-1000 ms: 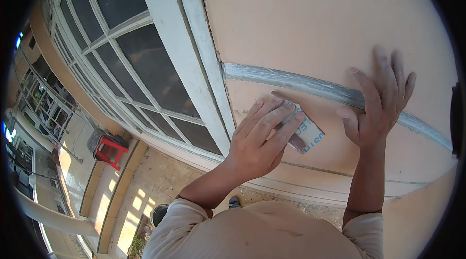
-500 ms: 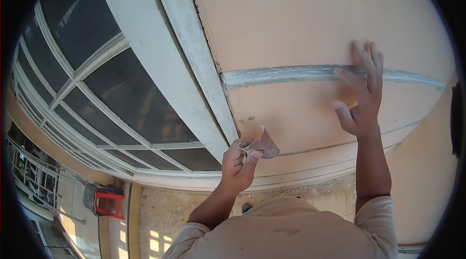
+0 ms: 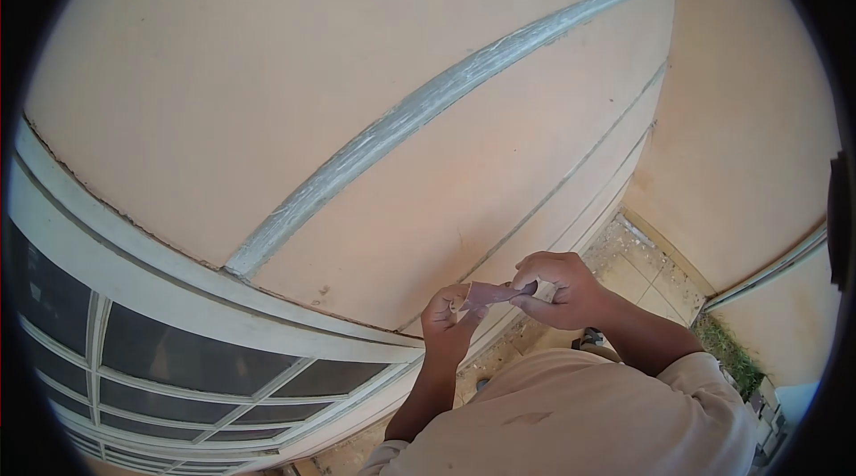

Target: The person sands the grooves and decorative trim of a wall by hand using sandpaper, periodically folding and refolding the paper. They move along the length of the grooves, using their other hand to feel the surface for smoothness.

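A reddish-brown sheet with a pale back, like sandpaper (image 3: 492,294), is stretched and bent between both hands in front of the wall. My left hand (image 3: 446,323) pinches its left end, fingers curled. My right hand (image 3: 557,291) is closed on its right end, where the pale back shows between the fingers. Above the hands, a grey-white strip (image 3: 419,110) with scuffed streaks runs diagonally across the peach wall (image 3: 267,57). Neither hand touches the strip.
A white-framed window (image 3: 178,342) with dark panes is at the lower left. Thin grooves cross the lower wall. Tiled floor (image 3: 637,271) lies below, with a shoe (image 3: 588,339) on it. Another wall (image 3: 740,119) stands at the right, with grass (image 3: 727,353) near its foot.
My right hand has come away from the strip and closed on the sheet held by my left hand. The view has turned right, so the strip now slants and the window sits lower.
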`<state>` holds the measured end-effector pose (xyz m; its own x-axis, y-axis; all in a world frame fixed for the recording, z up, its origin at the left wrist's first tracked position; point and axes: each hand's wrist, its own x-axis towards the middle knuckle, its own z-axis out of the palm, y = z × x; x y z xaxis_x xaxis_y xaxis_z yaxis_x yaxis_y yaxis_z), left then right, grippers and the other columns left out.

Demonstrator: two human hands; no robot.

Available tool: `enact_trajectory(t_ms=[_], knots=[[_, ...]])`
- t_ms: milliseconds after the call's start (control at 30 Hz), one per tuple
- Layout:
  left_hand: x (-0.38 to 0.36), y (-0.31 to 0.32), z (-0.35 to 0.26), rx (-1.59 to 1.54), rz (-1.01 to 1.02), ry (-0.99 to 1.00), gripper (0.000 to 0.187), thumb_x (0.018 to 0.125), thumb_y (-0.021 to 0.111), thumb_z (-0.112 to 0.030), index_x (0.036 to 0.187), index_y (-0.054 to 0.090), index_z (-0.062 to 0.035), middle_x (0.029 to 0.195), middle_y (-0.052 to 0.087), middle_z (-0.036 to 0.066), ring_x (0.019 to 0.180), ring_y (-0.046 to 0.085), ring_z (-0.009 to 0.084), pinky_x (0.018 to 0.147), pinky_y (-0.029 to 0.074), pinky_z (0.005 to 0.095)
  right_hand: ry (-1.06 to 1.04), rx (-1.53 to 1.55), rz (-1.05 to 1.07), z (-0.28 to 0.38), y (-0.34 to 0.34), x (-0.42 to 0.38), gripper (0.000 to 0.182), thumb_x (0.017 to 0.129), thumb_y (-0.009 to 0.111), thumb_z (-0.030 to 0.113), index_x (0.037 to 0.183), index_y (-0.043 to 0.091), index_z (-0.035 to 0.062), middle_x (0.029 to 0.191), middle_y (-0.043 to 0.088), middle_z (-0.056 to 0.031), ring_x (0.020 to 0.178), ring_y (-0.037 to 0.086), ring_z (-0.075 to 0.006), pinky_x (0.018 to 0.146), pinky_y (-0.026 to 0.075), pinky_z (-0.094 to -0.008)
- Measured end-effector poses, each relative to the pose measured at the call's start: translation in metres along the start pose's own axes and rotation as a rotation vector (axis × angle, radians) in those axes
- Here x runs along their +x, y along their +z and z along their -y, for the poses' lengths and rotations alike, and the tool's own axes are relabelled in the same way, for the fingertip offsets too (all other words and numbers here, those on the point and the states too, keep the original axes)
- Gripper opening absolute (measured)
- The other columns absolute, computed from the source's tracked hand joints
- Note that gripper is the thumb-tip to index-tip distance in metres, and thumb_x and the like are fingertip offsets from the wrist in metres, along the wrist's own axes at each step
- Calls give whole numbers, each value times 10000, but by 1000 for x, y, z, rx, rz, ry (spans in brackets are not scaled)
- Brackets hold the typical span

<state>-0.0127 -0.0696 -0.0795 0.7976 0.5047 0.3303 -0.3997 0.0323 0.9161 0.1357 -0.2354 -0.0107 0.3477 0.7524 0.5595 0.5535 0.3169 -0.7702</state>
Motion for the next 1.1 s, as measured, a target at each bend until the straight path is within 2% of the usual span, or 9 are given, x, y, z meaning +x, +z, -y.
enact_trajectory(t_ms=[167, 267, 333, 467, 667, 733, 867, 967, 1100], knots=[[28, 63, 10, -7, 71, 87, 346, 795, 762, 30, 1115, 644, -28, 1146, 690, 147, 1132, 631, 234, 975, 480, 376, 32, 17, 68, -17, -64, -31, 175, 799, 718, 8, 965, 704, 62, 755, 627, -68, 634, 587, -200, 555, 461, -314], [48, 100, 27, 586, 315, 360, 332, 797, 770, 5, 1112, 675, -43, 1097, 708, 151, 1066, 658, 232, 896, 514, 357, 74, 14, 70, -29, -106, -52, 197, 799, 720, 22, 992, 718, 63, 775, 640, -78, 648, 596, -211, 594, 477, -335], [47, 133, 48, 473, 244, 154, 252, 803, 760, -1, 1040, 687, -46, 1031, 720, 142, 961, 684, 235, 818, 531, 340, 52, 82, 0, -37, -138, -64, 201, 793, 731, 39, 993, 723, 51, 775, 651, -76, 700, 614, -226, 657, 487, -354], [48, 203, 88, 277, 21, 132, 133, 876, 705, 3, 996, 647, -8, 932, 708, 104, 838, 657, 159, 775, 523, 315, 45, 392, 58, -78, -188, -84, 432, 778, 811, 98, 1178, 658, 38, 1112, 656, -106, 1060, 621, -223, 897, 469, -350], [67, 257, 95, -177, -263, 37, 102, 989, 622, -72, 1068, 577, -25, 970, 685, 66, 905, 638, 136, 858, 514, 309, 109, 784, 132, -92, -204, -75, 628, 762, 852, 152, 1302, 560, 21, 1110, 611, -45, 1007, 570, -165, 879, 456, -353], [78, 257, 94, -341, -389, -60, 112, 1002, 614, -97, 1079, 566, -31, 981, 682, 64, 932, 635, 135, 887, 507, 312, 15, 654, 138, -103, -199, -66, 592, 762, 855, 154, 1279, 592, 34, 1135, 620, -50, 1010, 579, -164, 876, 461, -343], [96, 223, 97, 20, -102, -112, 153, 981, 645, -151, 1085, 613, -44, 1055, 683, 90, 1027, 639, 184, 953, 472, 341, 48, 313, -246, -109, -184, -34, 285, 821, 762, 35, 1098, 696, 48, 1012, 695, -73, 994, 636, -216, 816, 506, -354], [123, 216, 50, 915, -51, 262, 298, 842, 736, -105, 1115, 690, 6, 1079, 715, 164, 1016, 672, 280, 907, 516, 366, -30, 88, -241, -97, -218, -5, 290, 776, 722, -59, 1045, 684, 42, 964, 696, -104, 911, 661, -260, 779, 525, -341], [131, 146, 19, 1137, -391, 1034, 191, 941, 634, -220, 1047, 607, -62, 1158, 639, 127, 1170, 553, 438, 929, 497, 531, -225, -389, -317, -90, -262, 29, 492, 616, 737, -80, 1070, 655, 90, 1006, 678, -71, 916, 649, -307, 810, 528, -387]])
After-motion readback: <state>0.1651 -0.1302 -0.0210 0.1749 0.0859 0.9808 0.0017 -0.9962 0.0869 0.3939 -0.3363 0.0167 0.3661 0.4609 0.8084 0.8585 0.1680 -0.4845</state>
